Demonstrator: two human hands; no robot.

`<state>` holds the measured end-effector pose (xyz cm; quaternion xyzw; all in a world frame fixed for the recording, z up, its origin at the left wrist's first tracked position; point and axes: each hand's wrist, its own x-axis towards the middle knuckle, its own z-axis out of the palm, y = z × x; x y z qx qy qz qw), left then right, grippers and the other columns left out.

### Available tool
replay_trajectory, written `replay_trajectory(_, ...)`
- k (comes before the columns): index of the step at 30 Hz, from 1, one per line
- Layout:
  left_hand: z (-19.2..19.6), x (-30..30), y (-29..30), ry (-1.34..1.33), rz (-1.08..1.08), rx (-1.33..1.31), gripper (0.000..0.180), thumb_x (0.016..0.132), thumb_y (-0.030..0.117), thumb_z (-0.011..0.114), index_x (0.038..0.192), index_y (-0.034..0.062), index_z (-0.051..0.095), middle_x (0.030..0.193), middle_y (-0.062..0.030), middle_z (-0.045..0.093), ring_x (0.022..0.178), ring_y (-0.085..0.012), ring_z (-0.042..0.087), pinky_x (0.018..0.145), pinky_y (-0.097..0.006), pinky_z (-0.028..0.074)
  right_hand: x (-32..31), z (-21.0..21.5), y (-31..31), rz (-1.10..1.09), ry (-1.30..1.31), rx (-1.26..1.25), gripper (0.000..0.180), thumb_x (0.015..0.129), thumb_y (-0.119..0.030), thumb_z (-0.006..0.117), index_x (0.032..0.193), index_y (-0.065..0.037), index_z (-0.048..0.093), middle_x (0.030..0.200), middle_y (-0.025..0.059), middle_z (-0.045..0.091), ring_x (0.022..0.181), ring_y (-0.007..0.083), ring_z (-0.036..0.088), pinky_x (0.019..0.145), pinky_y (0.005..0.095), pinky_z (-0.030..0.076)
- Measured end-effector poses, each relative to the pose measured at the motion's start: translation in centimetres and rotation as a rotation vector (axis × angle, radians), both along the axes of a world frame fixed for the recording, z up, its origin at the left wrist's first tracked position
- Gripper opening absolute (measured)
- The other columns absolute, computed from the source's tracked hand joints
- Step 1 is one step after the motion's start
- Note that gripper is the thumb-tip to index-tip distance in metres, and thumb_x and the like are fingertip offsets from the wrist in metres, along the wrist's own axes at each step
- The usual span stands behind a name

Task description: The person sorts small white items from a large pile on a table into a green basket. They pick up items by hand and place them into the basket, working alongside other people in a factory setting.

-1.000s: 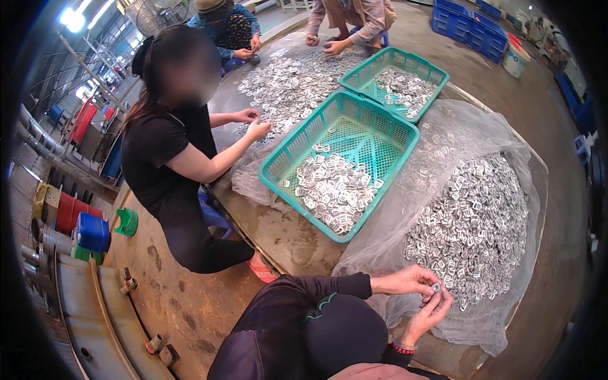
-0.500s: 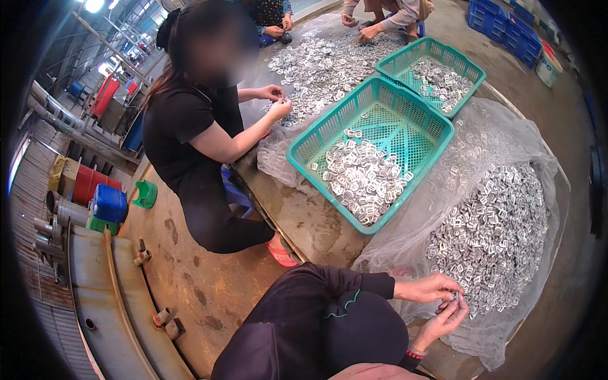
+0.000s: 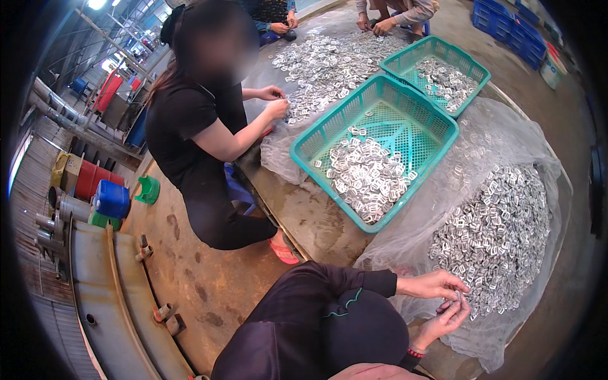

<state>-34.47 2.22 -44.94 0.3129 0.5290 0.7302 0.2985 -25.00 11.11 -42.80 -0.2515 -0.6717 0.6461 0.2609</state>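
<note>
My left hand [image 3: 436,284], in a dark sleeve, and my right hand [image 3: 447,320], with a red bracelet at its wrist, meet at the near edge of a big pile of small silver metal slide buckles [image 3: 500,234]. Fingertips of both hands are pinched together around a small grey metal piece, mostly hidden, which looks like one of these buckles. The pile lies on translucent white netting [image 3: 405,259]. Beyond my hands, a green plastic basket [image 3: 303,166] holds a heap of buckles [image 3: 367,177] toward its near end.
A second green basket [image 3: 486,79] with buckles stands behind the first. At left, a co-worker in black [image 3: 196,139] handles small pieces beside another buckle pile [image 3: 329,60]. Two more people work at the far side. Blue crates [image 3: 510,35] and a white bucket [image 3: 552,69] stand far right.
My left fingers have stretched slightly farther over the piece, while my right hand stays nearly in place. The far co-worker's hands have come closer together. The whole view has shifted slightly.
</note>
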Motion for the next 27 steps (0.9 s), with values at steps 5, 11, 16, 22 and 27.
replay_trajectory(5, -0.4, -1.4, 3.0, -0.097, 0.101, 0.118, 0.067, 0.086, 0.021, 0.067, 0.142, 0.0095, 0.033, 0.14, -0.0194, 0.038, 0.12, -0.0272, 0.047, 0.099, -0.039, 0.039, -0.4, 2.0, 3.0, -0.308, 0.055, -0.135, 0.026, 0.097, -0.02, 0.048, 0.116, -0.003, 0.052, 0.086, 0.0018, 0.052, 0.066, 0.0078, 0.042, 0.056, 0.02, 0.033)
replay_trajectory(11, -0.6, -3.6, 4.6, 0.371, 0.132, -0.142, 0.05, 0.085, 0.031, 0.067, 0.125, 0.0062, 0.052, 0.125, -0.02, 0.05, 0.114, -0.0277, 0.051, 0.096, -0.038, 0.041, -0.2, 3.7, 4.4, -0.123, -0.171, 0.064, 0.037, 0.096, -0.013, 0.047, 0.132, -0.009, 0.044, 0.082, 0.0014, 0.052, 0.069, 0.0082, 0.046, 0.061, 0.021, 0.038)
replay_trajectory(16, 0.3, -3.2, 0.2, 0.038, 0.048, -0.163, 0.018, 0.086, 0.014, 0.066, 0.097, -0.0002, 0.061, 0.085, -0.0065, 0.064, 0.071, -0.0134, 0.064, 0.062, -0.029, 0.052, -1.2, 1.7, 3.5, 0.214, -0.192, -0.093, 0.047, 0.096, -0.009, 0.047, 0.14, -0.008, 0.034, 0.075, -0.0002, 0.054, 0.059, 0.0051, 0.045, 0.051, 0.0168, 0.035)
replay_trajectory(22, 2.4, -11.0, -11.3, -0.822, 0.658, 0.623, 0.034, 0.09, 0.016, 0.06, 0.12, -0.0003, 0.053, 0.113, -0.0162, 0.06, 0.098, -0.019, 0.06, 0.081, -0.032, 0.052, -2.6, -1.3, 8.2, 0.216, -0.41, 0.353, 0.053, 0.094, -0.022, 0.056, 0.141, -0.009, 0.037, 0.087, 0.0059, 0.057, 0.075, 0.0129, 0.051, 0.067, 0.0276, 0.044)
replay_trajectory(27, 0.7, -9.6, -7.1, -0.494, 0.169, 0.031, 0.035, 0.092, 0.018, 0.059, 0.119, -0.0022, 0.054, 0.112, -0.0156, 0.062, 0.091, -0.0222, 0.064, 0.083, -0.03, 0.051, -3.6, -6.0, 12.5, 0.242, -0.448, 0.547, 0.07, 0.079, -0.014, 0.068, 0.142, -0.015, 0.037, 0.129, 0.0205, 0.044, 0.117, 0.0339, 0.046, 0.099, 0.0421, 0.037)
